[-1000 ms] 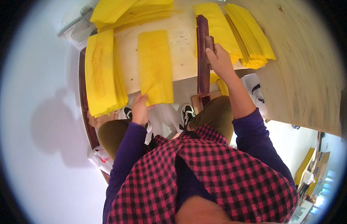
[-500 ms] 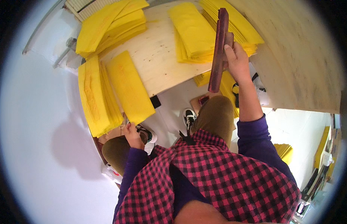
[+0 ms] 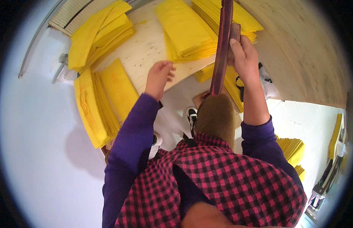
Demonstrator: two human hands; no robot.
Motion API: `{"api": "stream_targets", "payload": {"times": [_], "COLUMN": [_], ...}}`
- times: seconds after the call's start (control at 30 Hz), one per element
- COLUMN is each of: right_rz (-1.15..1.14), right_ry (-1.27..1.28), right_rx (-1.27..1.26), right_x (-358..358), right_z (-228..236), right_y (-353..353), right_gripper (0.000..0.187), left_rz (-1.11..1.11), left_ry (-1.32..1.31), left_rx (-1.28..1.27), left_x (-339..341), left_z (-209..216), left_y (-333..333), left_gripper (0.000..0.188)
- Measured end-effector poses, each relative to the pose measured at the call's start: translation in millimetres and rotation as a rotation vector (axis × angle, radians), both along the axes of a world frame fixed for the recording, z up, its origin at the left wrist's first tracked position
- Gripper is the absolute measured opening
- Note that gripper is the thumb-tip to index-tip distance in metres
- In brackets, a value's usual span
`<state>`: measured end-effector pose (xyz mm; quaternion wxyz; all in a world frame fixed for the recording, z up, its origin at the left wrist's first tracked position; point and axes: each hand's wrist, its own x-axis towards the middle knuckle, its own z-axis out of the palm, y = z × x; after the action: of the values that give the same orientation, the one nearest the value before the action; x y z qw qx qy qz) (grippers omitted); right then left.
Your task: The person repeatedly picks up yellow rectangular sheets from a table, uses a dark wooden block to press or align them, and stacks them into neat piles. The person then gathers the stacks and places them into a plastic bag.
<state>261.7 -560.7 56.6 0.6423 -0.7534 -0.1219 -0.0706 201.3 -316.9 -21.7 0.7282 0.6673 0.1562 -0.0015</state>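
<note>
My right hand [image 3: 244,55] grips the short wooden handle of a long dark-red bar [image 3: 222,49], its fingers wrapped round the block on the bar's right side. The bar stands nearly upright in view, its lower end above my knee. My left hand [image 3: 160,79] hovers by the near edge of the pale wooden table [image 3: 146,41], fingers loosely curled and apart, with nothing visible in them. Just beyond it lies a stack of yellow sheets [image 3: 186,32]. At left are a folded yellow pile [image 3: 89,110] and a yellow sheet [image 3: 117,85] with faint reddish marks.
More yellow stacks lie at the far left [image 3: 96,38] and far right [image 3: 241,22] of the table. A wooden board [image 3: 305,57] rises at right. Yellow sheets [image 3: 233,85] sit below the table edge, and another pile [image 3: 290,148] is on the floor at right.
My left hand has left the yellow sheet at lower left and moved up and right to the table edge. My right hand has raised the bar slightly.
</note>
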Motion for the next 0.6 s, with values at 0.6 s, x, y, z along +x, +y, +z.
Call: {"api": "stream_targets", "payload": {"times": [0.6], "right_rz": [0.019], "right_ry": [0.056], "right_rx": [0.034], "right_x": [-16.6], "right_z": [11.4], "right_y": [-21.9], "right_gripper": [0.021], "left_rz": [0.18], "left_ry": [0.016], "left_rx": [-0.267], "left_x": [139.9], "left_z": [-1.4], "left_y": [-11.5], "left_gripper": [0.014]}}
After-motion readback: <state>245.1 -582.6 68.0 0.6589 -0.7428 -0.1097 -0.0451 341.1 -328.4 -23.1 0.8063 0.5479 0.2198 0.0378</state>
